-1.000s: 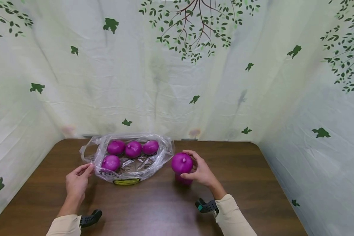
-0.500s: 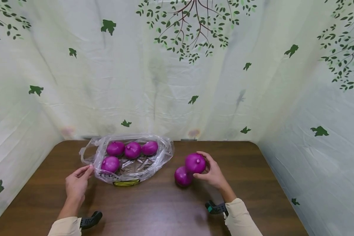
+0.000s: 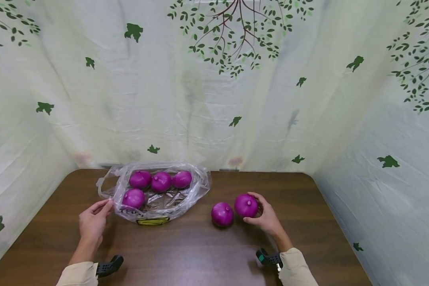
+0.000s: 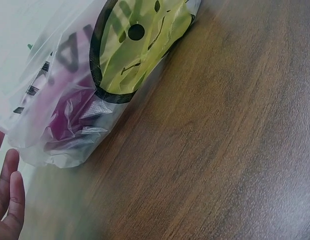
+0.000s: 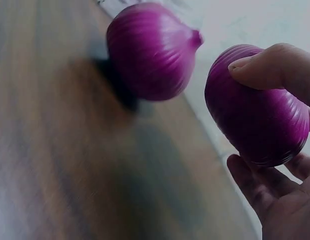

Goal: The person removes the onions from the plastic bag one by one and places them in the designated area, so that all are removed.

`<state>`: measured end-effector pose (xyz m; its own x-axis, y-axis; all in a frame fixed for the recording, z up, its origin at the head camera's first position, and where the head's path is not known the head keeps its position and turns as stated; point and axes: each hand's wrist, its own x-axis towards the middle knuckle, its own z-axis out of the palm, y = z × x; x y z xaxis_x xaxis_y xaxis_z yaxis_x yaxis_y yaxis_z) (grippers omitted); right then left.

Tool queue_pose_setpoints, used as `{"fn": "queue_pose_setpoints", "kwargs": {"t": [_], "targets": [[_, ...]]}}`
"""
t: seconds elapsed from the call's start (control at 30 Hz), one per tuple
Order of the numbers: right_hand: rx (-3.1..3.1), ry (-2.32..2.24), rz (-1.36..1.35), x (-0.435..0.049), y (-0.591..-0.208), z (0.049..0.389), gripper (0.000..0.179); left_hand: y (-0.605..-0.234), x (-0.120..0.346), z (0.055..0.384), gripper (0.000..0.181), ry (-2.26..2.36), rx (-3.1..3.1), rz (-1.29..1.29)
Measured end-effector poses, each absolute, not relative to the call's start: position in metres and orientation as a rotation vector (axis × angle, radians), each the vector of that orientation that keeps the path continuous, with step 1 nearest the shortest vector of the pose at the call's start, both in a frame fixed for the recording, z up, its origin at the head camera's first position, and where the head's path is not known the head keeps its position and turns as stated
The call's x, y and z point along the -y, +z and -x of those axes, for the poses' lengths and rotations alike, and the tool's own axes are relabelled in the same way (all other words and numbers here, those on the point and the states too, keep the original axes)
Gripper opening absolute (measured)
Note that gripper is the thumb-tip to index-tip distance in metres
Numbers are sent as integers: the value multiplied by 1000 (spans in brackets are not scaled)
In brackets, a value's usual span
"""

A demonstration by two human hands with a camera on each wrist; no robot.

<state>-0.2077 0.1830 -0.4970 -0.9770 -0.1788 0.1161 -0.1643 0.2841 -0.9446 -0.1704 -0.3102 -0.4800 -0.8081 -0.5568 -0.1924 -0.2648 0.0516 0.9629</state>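
Right hand [image 3: 269, 219] curled round a spherical purple onion [image 3: 246, 205] beside a second onion [image 3: 222, 214] on the brown wooden table [image 3: 186, 254]; left hand [image 3: 93, 222] pinching a clear plastic bag [image 3: 199, 190] (four onions [image 3: 161, 182] inside).

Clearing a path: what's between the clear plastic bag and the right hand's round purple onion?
Head view: another round purple onion rests on the brown wooden table.

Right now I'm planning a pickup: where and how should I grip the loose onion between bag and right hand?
Probably around its widest part, from the near side: the loose onion is round, its small stem nub offers little to hold, and the held onion crowds its right side.
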Motion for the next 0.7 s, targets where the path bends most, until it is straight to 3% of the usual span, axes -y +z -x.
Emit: {"fn": "queue_pose_setpoints", "kwargs": {"t": [0.37,0.7], "targets": [[-2495,-1854,280,-185,-519,207,77,-480,309,171,6,-1842,2067,-826],[-2467,-1876,289,-184,-527,207,79,-482,310,171,15,-1811,2109,-845]]}}
